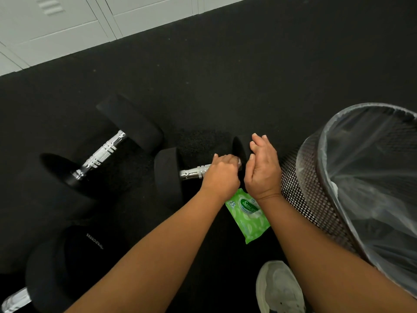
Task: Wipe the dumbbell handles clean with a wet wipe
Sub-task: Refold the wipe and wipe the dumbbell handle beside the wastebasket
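A black dumbbell with a chrome handle (194,172) lies on the floor in the middle of the view. My left hand (222,175) is closed around the right part of that handle, with a bit of white wet wipe (238,163) showing at the fingers. My right hand (262,166) rests on the dumbbell's right head (240,146), fingers together and extended, holding nothing. A second, larger dumbbell (101,154) lies to the left. A third dumbbell (56,274) is at the bottom left, partly cut off.
A green pack of wet wipes (248,219) lies on the black rubber floor (225,75) under my wrists. A mesh waste bin with a clear liner (365,177) stands at the right. A grey shoe (279,288) is at the bottom. White lockers (67,26) line the top left.
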The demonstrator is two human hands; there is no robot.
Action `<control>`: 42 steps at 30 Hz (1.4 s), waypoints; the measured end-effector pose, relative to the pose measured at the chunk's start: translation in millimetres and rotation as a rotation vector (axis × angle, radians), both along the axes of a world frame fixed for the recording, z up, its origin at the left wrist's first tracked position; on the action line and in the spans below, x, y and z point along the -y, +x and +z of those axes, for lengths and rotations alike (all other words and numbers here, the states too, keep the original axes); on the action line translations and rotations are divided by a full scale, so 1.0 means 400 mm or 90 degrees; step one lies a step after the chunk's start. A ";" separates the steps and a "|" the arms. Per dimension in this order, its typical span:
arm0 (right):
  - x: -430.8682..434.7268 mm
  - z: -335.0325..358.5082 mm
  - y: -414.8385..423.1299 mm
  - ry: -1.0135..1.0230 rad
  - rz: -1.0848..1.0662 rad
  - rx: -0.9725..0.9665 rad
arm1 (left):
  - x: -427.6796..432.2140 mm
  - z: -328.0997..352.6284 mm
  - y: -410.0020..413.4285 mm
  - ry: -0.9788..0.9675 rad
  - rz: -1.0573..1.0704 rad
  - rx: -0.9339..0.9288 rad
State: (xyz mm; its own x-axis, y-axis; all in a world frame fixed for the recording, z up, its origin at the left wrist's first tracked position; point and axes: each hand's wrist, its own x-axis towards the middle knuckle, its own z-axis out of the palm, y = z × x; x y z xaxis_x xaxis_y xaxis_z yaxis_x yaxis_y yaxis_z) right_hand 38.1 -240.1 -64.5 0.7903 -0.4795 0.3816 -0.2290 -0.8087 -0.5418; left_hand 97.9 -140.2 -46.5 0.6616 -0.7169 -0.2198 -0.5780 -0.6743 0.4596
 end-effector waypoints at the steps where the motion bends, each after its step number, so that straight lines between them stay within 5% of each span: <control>1: 0.000 -0.001 -0.002 -0.004 0.001 -0.001 | -0.022 -0.013 -0.003 -0.011 -0.029 0.022; 9: -0.002 0.004 0.005 0.002 -0.007 -0.006 | -0.013 0.006 0.019 0.050 0.033 0.020; 31: -0.003 0.005 -0.002 0.000 -0.002 -0.009 | -0.027 0.000 0.001 0.014 -0.089 0.052; 36: -0.004 0.009 0.002 0.011 -0.005 -0.018 | -0.007 0.021 0.027 0.107 0.010 0.033; 42: -0.002 0.007 -0.001 0.004 -0.007 -0.009 | -0.006 0.014 0.003 -0.010 -0.052 0.023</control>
State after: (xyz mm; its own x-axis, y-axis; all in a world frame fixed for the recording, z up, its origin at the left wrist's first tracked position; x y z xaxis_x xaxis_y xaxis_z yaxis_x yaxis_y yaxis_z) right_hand 37.5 -239.2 -61.9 0.7904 -0.4906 0.3668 -0.2456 -0.8024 -0.5439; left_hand 99.0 -137.9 -40.8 0.6086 -0.7715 -0.1852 -0.6468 -0.6176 0.4474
